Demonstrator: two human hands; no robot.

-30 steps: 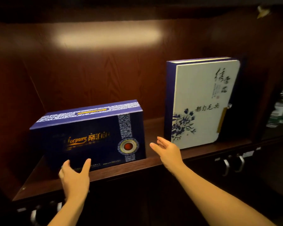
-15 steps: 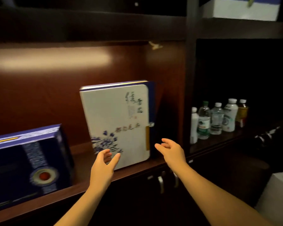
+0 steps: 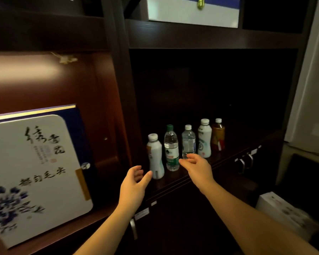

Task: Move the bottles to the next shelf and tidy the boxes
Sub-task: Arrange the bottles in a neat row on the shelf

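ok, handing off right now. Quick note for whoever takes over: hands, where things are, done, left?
Left hand: open, empty, just short of the white bottle at the row's left end.
Right hand: open, empty, in front of the clear green-capped bottle.
Five bottles stand in a row on the dark right shelf. The white floral box stands upright on the lit left shelf.
Done: no bottle moved yet.
Left: move all five bottles, then tidy the boxes.
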